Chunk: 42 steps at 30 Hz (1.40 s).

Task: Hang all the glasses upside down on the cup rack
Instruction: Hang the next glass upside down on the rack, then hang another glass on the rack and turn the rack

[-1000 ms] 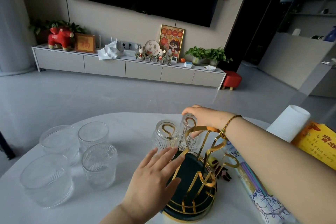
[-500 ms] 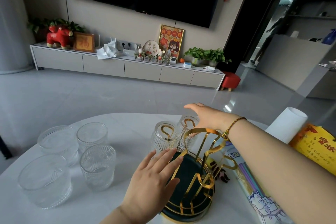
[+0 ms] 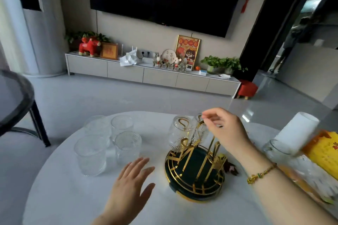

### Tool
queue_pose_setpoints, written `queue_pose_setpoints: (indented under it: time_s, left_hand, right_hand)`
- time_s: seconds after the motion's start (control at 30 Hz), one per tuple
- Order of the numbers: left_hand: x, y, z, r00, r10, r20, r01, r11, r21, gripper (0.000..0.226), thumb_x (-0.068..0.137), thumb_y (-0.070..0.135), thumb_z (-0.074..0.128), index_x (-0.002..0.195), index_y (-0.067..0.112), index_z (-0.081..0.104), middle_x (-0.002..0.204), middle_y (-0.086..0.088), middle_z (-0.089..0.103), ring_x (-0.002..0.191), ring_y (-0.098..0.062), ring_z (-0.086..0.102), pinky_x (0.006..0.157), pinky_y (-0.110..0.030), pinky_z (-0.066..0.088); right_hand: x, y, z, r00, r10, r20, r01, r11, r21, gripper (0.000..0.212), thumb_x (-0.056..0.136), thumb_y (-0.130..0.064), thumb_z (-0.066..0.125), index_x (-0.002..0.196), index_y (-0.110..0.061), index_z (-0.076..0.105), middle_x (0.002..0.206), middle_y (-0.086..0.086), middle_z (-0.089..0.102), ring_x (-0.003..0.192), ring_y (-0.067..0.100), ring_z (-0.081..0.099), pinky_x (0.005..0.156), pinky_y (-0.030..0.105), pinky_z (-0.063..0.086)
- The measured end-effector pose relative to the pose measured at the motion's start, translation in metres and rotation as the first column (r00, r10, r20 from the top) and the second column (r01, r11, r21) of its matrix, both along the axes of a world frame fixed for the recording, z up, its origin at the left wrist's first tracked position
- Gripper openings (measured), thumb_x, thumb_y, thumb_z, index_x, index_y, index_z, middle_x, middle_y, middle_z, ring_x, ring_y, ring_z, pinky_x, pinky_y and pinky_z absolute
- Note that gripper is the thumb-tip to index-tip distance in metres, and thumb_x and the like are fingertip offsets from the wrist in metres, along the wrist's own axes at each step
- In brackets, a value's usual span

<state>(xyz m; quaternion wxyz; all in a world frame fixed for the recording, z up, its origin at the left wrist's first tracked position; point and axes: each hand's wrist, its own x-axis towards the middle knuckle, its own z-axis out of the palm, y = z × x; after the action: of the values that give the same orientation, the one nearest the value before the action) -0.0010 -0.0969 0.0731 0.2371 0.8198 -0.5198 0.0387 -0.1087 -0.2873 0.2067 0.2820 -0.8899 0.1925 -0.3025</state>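
- Head view shows two glasses already hung on the cup rack [image 3: 194, 170]: one hung glass [image 3: 180, 133] sits mouth down over a gold hook, and a second hung glass [image 3: 200, 131] is just behind it, partly hidden by the right hand.
- Both hung glasses have their long axis near upright, leaning a little outward, with the base on top and the mouth toward the dark green tray of the rack.
- Four standing glasses [image 3: 126, 145] wait in a group on the white surface [image 3: 60, 197], to the left of the rack, all upright with mouths up.
- Right hand [image 3: 225, 131] hovers above the rack top; its fingers [image 3: 210, 115] are loosely curled and hold nothing.
- Left hand [image 3: 130, 182] is low over the surface between rack and group, fingers spread, empty.
- My judgement: one hanging is finished and the next pick is starting, about a third of the task done.
- Next move calls for taking the nearest standing glass, turning it over, and lowering it on a free hook without knocking the hung ones.
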Motion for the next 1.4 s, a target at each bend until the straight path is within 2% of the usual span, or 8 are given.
queue_pose_setpoints:
  time_s: [0.13,0.23,0.3,0.5,0.7,0.83,1.1,1.4]
  left_hand:
    - [0.018,0.054,-0.037,0.968,0.249,0.019,-0.246,0.965,-0.089,0.077,0.093,0.05,0.008,0.071,0.015,0.073,0.084,-0.006,0.076,0.085,-0.022,0.069,0.101,0.001,-0.002]
    - [0.032,0.077,-0.057,0.943,0.33,-0.046,-0.326,0.941,0.088,0.049,0.068,0.039,0.035,0.069,0.007,0.072,0.077,-0.015,0.075,0.072,-0.033,0.072,0.078,-0.021,0.053]
    - [0.037,0.081,-0.068,0.935,0.348,-0.071,-0.336,0.931,0.143,0.05,0.061,0.037,0.035,0.072,0.005,0.072,0.077,-0.017,0.075,0.07,-0.037,0.071,0.061,-0.038,0.058]
    - [0.043,0.077,-0.08,0.912,0.406,-0.055,-0.392,0.903,0.177,0.048,0.062,0.037,0.035,0.078,0.011,0.071,0.084,-0.009,0.075,0.079,-0.029,0.072,0.078,-0.029,0.034]
    - [0.046,0.074,-0.084,0.908,0.416,-0.043,-0.406,0.902,0.15,0.047,0.061,0.036,0.034,0.076,0.01,0.07,0.084,-0.01,0.075,0.079,-0.029,0.072,0.085,-0.03,0.03]
    - [0.047,0.074,-0.085,0.903,0.426,-0.061,-0.419,0.902,0.105,0.047,0.063,0.036,0.035,0.078,0.01,0.07,0.086,-0.01,0.075,0.082,-0.03,0.071,0.105,-0.01,0.002]
    - [0.046,0.075,-0.089,0.914,0.405,-0.006,-0.405,0.914,0.037,0.04,0.066,0.034,0.036,0.078,0.011,0.067,0.086,-0.008,0.074,0.097,-0.018,0.042,0.081,-0.03,0.031]
    - [0.041,0.081,-0.081,0.9,0.403,-0.165,-0.367,0.905,0.213,0.061,0.07,0.043,0.028,0.103,0.008,0.064,0.117,-0.013,0.064,0.115,-0.031,0.055,0.101,-0.04,0.038]
  right_hand:
    - [0.014,0.053,-0.047,0.996,0.093,-0.016,-0.092,0.992,0.089,0.019,0.079,-0.008,0.059,0.079,-0.027,0.062,0.072,-0.02,0.057,0.073,-0.011,0.056,0.065,0.003,0.045]
    - [0.043,0.079,-0.092,0.989,0.134,-0.064,-0.118,0.971,0.208,0.016,0.076,-0.004,0.061,0.091,-0.008,0.062,0.077,-0.004,0.061,0.07,0.005,0.056,0.065,0.006,0.043]
    - [0.063,0.09,-0.126,0.983,0.128,-0.129,-0.081,0.944,0.321,0.032,0.075,-0.006,0.063,0.105,-0.007,0.055,0.097,0.009,0.061,0.085,0.015,0.055,0.073,0.009,0.042]
    - [0.107,0.098,-0.195,0.97,0.016,-0.243,0.109,0.864,0.492,0.083,0.071,-0.02,0.068,0.135,-0.01,0.017,0.145,0.012,0.027,0.132,0.02,0.027,0.106,0.028,0.024]
    - [0.14,0.099,-0.21,0.993,-0.005,-0.117,0.067,0.847,0.528,0.102,0.061,-0.016,0.077,0.137,-0.013,0.009,0.145,0.01,0.028,0.132,0.017,0.029,0.11,0.03,0.026]
    - [0.151,0.099,-0.214,0.989,-0.079,-0.128,0.129,0.881,0.455,0.103,0.059,-0.023,0.078,0.137,-0.016,0.011,0.138,0.012,0.041,0.125,0.024,0.041,0.103,0.036,0.036]
    - [0.152,0.093,-0.215,0.981,-0.115,-0.159,0.174,0.885,0.433,0.074,0.066,-0.029,0.072,0.124,-0.014,0.028,0.127,0.008,0.051,0.112,0.024,0.051,0.084,0.026,0.04]
    - [0.073,0.1,-0.182,0.999,-0.04,-0.031,0.05,0.907,0.418,0.074,0.058,-0.02,0.076,0.118,-0.017,0.033,0.109,-0.006,0.047,0.102,0.011,0.048,0.08,0.016,0.039]
